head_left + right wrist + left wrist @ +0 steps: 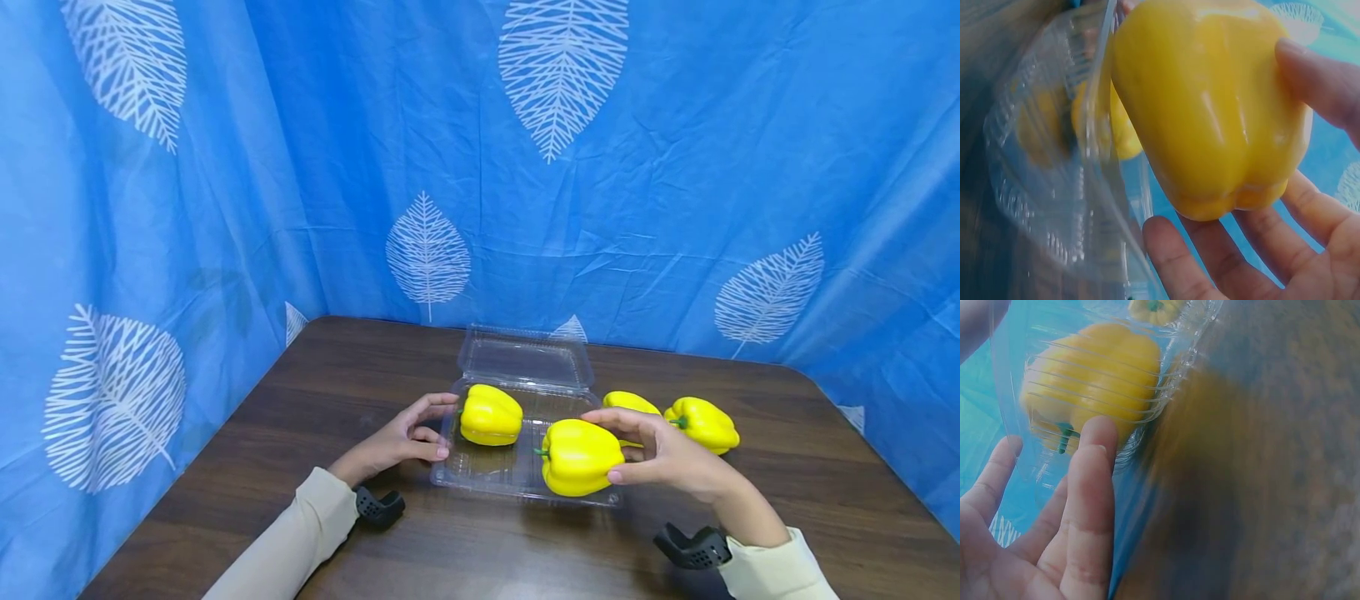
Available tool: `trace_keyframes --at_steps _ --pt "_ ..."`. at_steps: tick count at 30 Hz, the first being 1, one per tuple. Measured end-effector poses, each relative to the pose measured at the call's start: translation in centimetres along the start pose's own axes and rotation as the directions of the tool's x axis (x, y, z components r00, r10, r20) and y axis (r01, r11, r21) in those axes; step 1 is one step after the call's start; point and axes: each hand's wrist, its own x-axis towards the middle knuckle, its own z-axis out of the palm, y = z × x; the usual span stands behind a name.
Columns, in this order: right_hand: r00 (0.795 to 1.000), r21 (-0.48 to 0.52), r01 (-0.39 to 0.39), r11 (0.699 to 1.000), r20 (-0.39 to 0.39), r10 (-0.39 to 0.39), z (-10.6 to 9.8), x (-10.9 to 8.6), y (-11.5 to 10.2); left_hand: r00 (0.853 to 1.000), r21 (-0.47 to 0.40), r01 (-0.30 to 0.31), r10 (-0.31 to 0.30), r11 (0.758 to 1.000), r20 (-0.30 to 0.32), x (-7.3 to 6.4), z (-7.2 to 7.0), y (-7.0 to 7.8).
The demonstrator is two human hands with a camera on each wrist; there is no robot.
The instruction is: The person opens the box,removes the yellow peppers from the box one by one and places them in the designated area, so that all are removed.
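Note:
My right hand [675,454] grips a yellow bell pepper [577,458] by its right side, thumb and fingers spread around it. Its green stem points left, and it overlaps the right half of a clear plastic clamshell container [480,477]. Inside the container's left half lies another yellow bell pepper [491,415], seen through the ribbed wall in the left wrist view. The left hand [396,439] is at the container's left side, fingertips and thumb apart at its wall and rim. In the right wrist view, the gripped pepper [1210,106] appears right beside the container's rim.
The container's lid [525,358] is folded back toward the curtain. Two more yellow bell peppers, a partly hidden one [630,402] and another [705,423], lie right of the container. A blue leaf-print curtain [480,167] hangs behind the dark wooden table [360,367].

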Motion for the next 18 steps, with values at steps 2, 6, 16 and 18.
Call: trace_keyframes --at_steps 2,6,16,18 --pt "1.0 0.01 -0.001 1.0 0.0 0.001 -0.3 -0.3 0.1 1.0 -0.005 -0.004 0.004 1.0 0.005 0.0 0.0 0.0" --pt "1.0 0.039 -0.001 0.999 0.008 0.001 -0.8 -1.1 0.2 1.0 -0.006 -0.003 0.003 1.0 0.006 0.0 0.0 0.0" --pt "0.999 0.096 0.026 0.995 0.043 -0.03 -2.5 -2.8 0.9 1.0 -0.009 -0.001 0.002 1.0 0.005 -0.1 0.0 0.1" --pt "0.999 0.093 0.031 0.995 0.04 -0.035 -2.8 -3.2 0.9 1.0 -0.008 0.0 0.0 1.0 0.003 -0.1 0.0 0.0"
